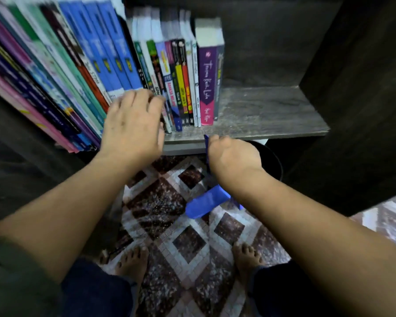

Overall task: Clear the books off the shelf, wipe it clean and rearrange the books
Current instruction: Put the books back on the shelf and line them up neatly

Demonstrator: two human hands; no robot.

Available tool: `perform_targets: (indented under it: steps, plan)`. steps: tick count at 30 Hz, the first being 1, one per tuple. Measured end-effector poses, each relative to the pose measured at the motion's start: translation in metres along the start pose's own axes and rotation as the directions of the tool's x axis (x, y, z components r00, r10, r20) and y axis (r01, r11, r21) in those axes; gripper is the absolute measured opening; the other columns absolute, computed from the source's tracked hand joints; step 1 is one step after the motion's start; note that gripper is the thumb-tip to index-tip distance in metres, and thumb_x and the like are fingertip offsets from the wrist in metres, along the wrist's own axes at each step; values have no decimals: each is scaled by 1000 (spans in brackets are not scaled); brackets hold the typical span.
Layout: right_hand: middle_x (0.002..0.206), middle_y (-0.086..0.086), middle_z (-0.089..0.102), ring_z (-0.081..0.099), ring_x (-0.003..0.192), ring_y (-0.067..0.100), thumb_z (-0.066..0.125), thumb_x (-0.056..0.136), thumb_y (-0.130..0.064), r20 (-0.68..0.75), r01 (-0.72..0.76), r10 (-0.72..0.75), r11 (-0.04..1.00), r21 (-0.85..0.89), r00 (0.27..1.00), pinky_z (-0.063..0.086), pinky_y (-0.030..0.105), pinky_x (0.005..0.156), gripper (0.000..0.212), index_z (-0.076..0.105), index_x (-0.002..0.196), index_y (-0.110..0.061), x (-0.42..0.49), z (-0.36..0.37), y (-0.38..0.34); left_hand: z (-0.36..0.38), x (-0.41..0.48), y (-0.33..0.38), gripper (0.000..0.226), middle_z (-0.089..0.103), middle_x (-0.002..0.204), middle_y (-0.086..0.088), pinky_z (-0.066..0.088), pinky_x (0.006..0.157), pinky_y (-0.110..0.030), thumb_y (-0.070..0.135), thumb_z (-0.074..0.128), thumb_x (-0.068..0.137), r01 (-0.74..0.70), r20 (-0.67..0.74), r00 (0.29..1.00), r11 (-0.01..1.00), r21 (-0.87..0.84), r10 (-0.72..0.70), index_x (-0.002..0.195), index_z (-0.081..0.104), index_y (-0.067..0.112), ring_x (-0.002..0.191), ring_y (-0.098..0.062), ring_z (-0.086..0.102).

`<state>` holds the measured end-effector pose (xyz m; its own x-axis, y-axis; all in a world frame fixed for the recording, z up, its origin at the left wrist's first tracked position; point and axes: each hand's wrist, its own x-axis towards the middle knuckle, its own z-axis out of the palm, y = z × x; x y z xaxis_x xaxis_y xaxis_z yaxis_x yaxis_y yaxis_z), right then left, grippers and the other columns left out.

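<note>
A row of books (96,65) stands on the grey shelf board (272,110), tall ones leaning at the left, slimmer ones in the middle. A purple book (206,83) ends the row. My left hand (133,124) lies flat against the lower spines of the middle books, fingers spread, gripping nothing visible. My right hand (229,156) is at the shelf's front edge, closed on a blue cloth (206,203) that hangs down below my wrist. The right part of the shelf board is bare.
Dark cabinet walls (352,99) close the shelf on the right and behind. A dark round bin (272,159) sits under the shelf. Below is a patterned tile floor (188,248) with my bare feet on it.
</note>
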<state>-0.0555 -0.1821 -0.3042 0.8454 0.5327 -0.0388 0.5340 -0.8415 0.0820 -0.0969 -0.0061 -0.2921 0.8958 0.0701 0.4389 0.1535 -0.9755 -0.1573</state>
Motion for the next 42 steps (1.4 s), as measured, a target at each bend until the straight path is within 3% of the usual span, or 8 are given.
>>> perform_targets:
  steps: [5,11,15,23,28,30,33,42]
  plan:
    - [134,14,52,53,123,34,37,97,-5,24,-191,190,967,168,981,45,39,94,34,48,129,-6,-10,-48,26,-54,32,-5,48,51,119,-19,35,98,-51,25,59,84,54,-181,982,998,10,-51,127,51,5,112,-38,44]
    - [132,18,46,49,122,38,40,96,-6,-74,-345,383,887,308,921,45,42,88,34,46,129,-3,7,-86,56,-71,63,0,50,48,122,-19,32,100,-52,29,61,81,90,-163,983,994,58,-80,124,52,6,116,-37,41]
    - [128,17,46,49,117,38,39,96,-3,-201,-391,485,840,376,851,37,39,74,32,47,126,-4,26,-82,81,-65,75,15,46,49,121,-16,22,108,-60,34,59,83,108,-166,981,993,55,-97,121,54,8,120,-34,41]
    - [120,17,46,50,107,36,41,99,-7,-403,-236,439,854,463,803,38,37,70,34,50,131,-8,55,-46,95,-46,99,43,57,49,129,-18,11,116,-53,52,39,93,167,-2,986,985,45,-167,131,47,10,127,-34,40]
    - [128,15,36,43,114,35,53,95,-19,-256,-396,534,808,436,806,44,44,77,55,24,142,-24,50,-41,88,-32,100,50,66,45,135,-23,24,113,-49,58,35,92,221,15,975,975,-7,-221,134,42,7,128,-38,38]
    - [128,17,36,47,114,36,50,97,-16,-173,-436,557,776,455,812,40,42,72,51,23,139,-19,44,-42,88,-31,104,55,70,43,136,-26,25,111,-50,64,32,91,287,11,958,958,-16,-287,130,45,7,128,-40,37]
    - [125,18,45,57,108,37,46,95,-2,-198,-393,524,795,462,828,36,35,70,36,35,128,-8,39,-42,91,-29,113,64,82,41,140,-28,23,110,-52,75,25,86,365,42,930,931,16,-366,129,45,8,131,-43,34]
    - [109,19,59,60,99,41,41,98,-9,-255,-292,450,827,480,856,34,37,67,17,41,115,-8,47,-38,93,-23,132,75,87,54,121,-24,30,106,-52,81,37,79,462,-32,886,886,-27,-463,121,48,6,117,-42,47]
